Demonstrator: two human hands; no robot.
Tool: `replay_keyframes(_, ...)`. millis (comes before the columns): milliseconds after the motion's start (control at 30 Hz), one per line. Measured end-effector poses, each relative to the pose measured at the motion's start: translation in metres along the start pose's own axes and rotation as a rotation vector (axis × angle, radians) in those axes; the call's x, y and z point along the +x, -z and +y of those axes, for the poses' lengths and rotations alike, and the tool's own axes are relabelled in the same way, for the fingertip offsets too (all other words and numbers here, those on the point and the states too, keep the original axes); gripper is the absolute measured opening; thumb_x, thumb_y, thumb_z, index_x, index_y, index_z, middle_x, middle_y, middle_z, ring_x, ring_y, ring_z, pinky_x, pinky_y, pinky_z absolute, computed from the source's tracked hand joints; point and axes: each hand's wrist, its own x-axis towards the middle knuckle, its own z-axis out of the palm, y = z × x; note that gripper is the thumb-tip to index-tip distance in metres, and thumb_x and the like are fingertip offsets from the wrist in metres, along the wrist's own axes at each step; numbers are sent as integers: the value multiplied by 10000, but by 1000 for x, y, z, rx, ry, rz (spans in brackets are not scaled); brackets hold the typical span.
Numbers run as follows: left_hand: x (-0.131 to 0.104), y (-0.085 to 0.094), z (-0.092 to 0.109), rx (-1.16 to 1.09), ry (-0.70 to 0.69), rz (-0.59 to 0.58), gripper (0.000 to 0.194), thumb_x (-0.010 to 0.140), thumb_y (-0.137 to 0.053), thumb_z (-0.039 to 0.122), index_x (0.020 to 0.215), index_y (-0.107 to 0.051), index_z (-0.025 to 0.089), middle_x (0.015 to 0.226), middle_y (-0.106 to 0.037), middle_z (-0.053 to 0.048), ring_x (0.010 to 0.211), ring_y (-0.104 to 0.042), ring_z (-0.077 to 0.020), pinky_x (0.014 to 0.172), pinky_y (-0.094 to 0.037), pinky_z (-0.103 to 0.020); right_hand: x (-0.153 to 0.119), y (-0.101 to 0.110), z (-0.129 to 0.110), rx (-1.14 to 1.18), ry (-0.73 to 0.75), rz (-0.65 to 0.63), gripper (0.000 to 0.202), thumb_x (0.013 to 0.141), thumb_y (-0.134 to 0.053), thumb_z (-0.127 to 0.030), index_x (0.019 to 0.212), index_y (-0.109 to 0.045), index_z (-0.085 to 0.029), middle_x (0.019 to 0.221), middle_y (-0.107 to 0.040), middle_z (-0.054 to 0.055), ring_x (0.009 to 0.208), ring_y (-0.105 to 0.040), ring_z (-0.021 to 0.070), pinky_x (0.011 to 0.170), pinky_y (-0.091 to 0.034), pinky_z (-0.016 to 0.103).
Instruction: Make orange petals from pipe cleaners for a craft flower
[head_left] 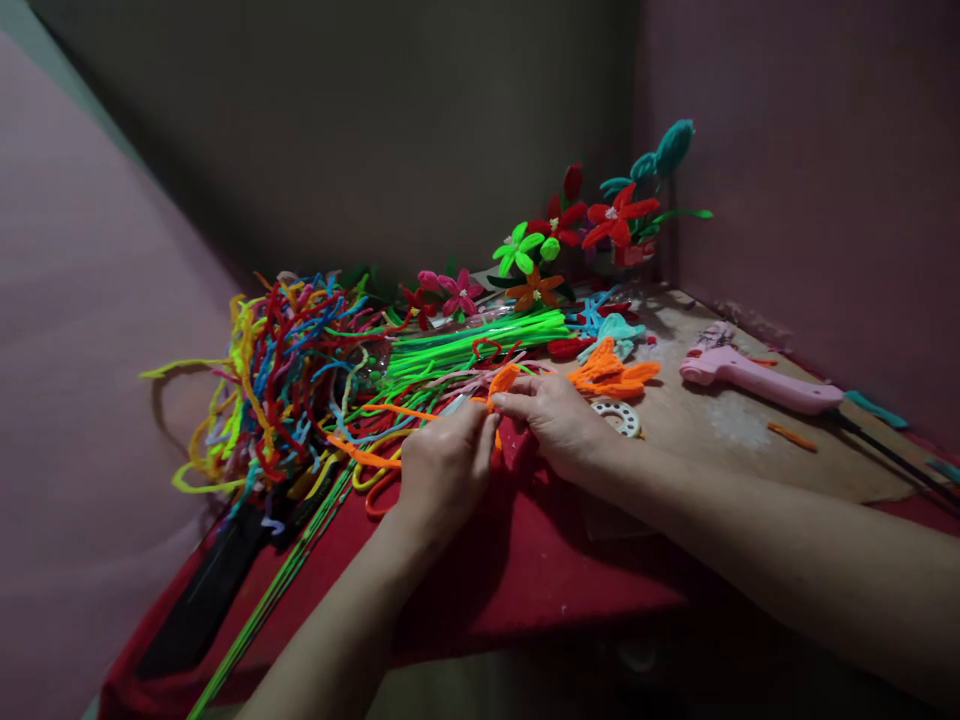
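Observation:
An orange pipe cleaner [503, 380], bent into a small loop, is pinched between my two hands above the red cloth. My left hand [448, 455] is closed on its lower part, and an orange length trails off to the left. My right hand [556, 420] pinches the loop with thumb and forefinger; its other fingers are folded. Just behind my right hand lie orange petal shapes [611, 372]. A white ring with holes [619, 417] sits beside my right wrist.
A big multicoloured heap of pipe cleaners [277, 380] is at the left. Green stems [480, 340] lie behind my hands, with finished flowers [619, 215] at the back. A pink tool [765, 380] with a black cord rests on the board [720, 460] at the right.

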Motion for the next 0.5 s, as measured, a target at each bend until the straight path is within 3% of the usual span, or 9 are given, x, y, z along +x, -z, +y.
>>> replay_keyframes(133,11,15,-12,-877,401,-390,342,805,-479,408,733,-650,121,575,-599,-44,407,-355,-60,423,-256,-208,3,5,-6,44,10,-191,105,593,-643,-198,641,-599,-116,585,-549,-13,538,-445,78,570,-341,244)
replay_keyframes(200,14,16,-18,-1150,527,-519,275,746,-563,371,723,-645,110,558,-589,-39,369,-268,-22,397,-216,-184,3,5,-7,82,-18,-260,110,606,-641,-204,658,-596,-119,603,-558,-3,557,-470,87,586,-353,252)
replay_keyframes(267,14,15,-20,-1306,588,-576,222,698,-621,330,716,-636,109,515,-541,-11,361,-207,1,388,-189,-164,2,4,-8,87,-18,-282,97,624,-628,-209,640,-585,-124,595,-557,0,557,-473,89,585,-353,254)
replay_keyframes(333,13,14,-19,-1355,586,-567,215,681,-642,328,726,-623,118,489,-495,16,364,-193,4,390,-176,-157,1,4,-8,62,11,-273,94,633,-618,-213,619,-580,-128,586,-556,-1,548,-458,85,571,-343,250)
replay_keyframes(400,11,14,-17,-1259,535,-544,217,693,-631,347,718,-602,133,484,-489,25,362,-212,-5,394,-175,-166,1,4,-7,20,42,-245,80,629,-610,-202,610,-579,-131,578,-546,-10,536,-437,79,556,-330,245)
replay_keyframes(500,7,11,-12,-744,309,-378,192,754,-569,348,714,-585,161,534,-546,7,392,-344,-50,429,-246,-198,1,2,-5,-51,58,-151,42,610,-597,-163,597,-580,-127,562,-521,-25,513,-402,68,532,-308,238)
